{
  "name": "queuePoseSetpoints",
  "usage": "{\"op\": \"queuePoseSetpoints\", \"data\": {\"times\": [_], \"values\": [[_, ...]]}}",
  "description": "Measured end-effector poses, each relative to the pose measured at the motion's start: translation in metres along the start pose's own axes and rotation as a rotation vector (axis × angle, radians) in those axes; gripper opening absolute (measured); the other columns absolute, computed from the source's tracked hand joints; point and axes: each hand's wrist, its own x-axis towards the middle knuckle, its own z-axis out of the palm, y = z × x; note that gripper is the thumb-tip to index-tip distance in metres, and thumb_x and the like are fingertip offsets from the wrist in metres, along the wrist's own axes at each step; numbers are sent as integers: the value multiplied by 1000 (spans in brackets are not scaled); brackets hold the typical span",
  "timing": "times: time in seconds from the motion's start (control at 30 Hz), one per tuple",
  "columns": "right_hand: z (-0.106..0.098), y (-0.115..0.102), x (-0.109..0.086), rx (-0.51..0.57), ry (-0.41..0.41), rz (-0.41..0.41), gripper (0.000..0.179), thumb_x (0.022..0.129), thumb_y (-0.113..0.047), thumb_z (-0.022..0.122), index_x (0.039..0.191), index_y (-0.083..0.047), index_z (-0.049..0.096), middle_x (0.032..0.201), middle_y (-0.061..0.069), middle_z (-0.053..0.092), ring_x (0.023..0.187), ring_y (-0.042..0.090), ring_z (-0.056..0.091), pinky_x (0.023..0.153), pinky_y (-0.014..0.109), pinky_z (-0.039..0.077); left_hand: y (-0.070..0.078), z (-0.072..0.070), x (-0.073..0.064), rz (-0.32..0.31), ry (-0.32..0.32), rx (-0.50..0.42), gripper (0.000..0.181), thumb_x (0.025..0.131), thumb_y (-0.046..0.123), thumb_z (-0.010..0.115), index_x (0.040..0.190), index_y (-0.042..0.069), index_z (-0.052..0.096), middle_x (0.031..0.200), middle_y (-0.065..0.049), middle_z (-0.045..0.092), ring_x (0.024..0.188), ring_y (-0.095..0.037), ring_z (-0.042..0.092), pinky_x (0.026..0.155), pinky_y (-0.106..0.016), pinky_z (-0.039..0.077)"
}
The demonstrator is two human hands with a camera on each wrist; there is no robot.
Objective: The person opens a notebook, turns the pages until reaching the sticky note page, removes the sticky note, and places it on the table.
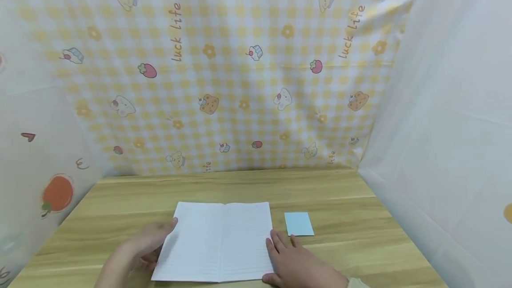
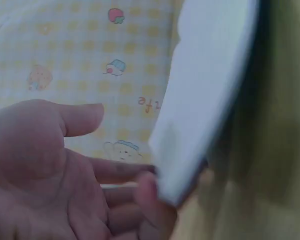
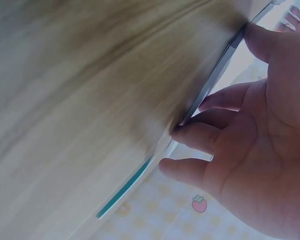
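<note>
A white notebook (image 1: 246, 241) lies spread at a page pair with faint ruled lines, its middle fold running toward me. At its left edge is my left hand (image 1: 146, 241), the lower fingers by the near corner. The left wrist view shows the thumb (image 2: 82, 120) standing apart from the pages while the other fingers meet the raised notebook corner (image 2: 177, 170). My right hand (image 1: 296, 261) rests along the right edge, palm down, fingers spread. From the right wrist, its fingertips (image 3: 185, 135) touch the notebook's thin side.
A light-blue paper square (image 1: 299, 224) lies just beyond my right fingers. Under everything is a wood-grain table (image 1: 344, 208). A yellow checked cloth (image 1: 232, 79) hangs behind it, with pale sheets to the left (image 1: 36, 114) and right (image 1: 448, 114).
</note>
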Motion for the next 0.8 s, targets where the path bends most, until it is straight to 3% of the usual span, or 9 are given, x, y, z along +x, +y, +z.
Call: {"op": "queuePoseSetpoints", "data": {"times": [0.13, 0.27, 0.33, 0.43, 0.5, 0.67, 0.8], "values": [[2, -1, -1, -16, 16, -3, 87, 103, -72, 45, 159, -5, 47, 170, 18, 42, 159, 29, 41, 120, 59, 45, 26, -1, -1, 152, -55, -45, 76, 116, 46, 35, 157, -18, 29, 86, -8, 69, 72, -17, 67, 63, -34, 60], [2, 1, -2, 15, -4, 3, 90, 103, -73, 45, 161, -5, 43, 172, 18, 37, 161, 29, 37, 122, 59, 44, 60, 19, -1, 370, -80, -51, 64, 116, 38, 41, 154, -12, 40, 122, -23, 73, 101, -32, 76, 85, -52, 66], [0, 3, -3, 54, -27, 5, 93, 102, -73, 46, 163, -3, 39, 174, 18, 33, 162, 29, 34, 123, 60, 42, 72, 37, 1, 460, -65, 37, 55, 116, 36, 43, 152, -6, 50, 134, -27, 70, 115, -42, 73, 97, -61, 61], [-2, 6, -6, 115, -32, 18, 99, 100, -74, 50, 164, 0, 35, 175, 19, 31, 162, 31, 34, 125, 59, 39, 78, 65, 6, 536, -47, 245, 46, 114, 29, 47, 148, -1, 58, 146, -27, 64, 133, -49, 63, 112, -68, 48], [-3, 9, -9, 136, -17, 21, 100, 100, -74, 51, 164, 2, 34, 174, 21, 32, 161, 32, 36, 125, 58, 39, 76, 83, 10, 550, -74, 417, 45, 112, 28, 52, 146, 1, 60, 150, -26, 62, 140, -49, 57, 116, -70, 44], [-5, 14, -16, 156, -22, 26, 102, 100, -76, 48, 165, 1, 32, 173, 18, 35, 159, 32, 40, 124, 55, 42, 63, 118, 13, 462, -97, 729, 56, 98, 37, 74, 147, 11, 63, 159, -27, 53, 147, -55, 47, 111, -80, 40], [-5, 17, -18, 184, -41, 31, 103, 99, -78, 49, 166, -1, 31, 173, 16, 37, 157, 35, 42, 123, 54, 44, 57, 131, 10, 435, -46, 805, 67, 89, 41, 83, 147, 14, 63, 162, -28, 48, 148, -57, 45, 107, -86, 38]]}}
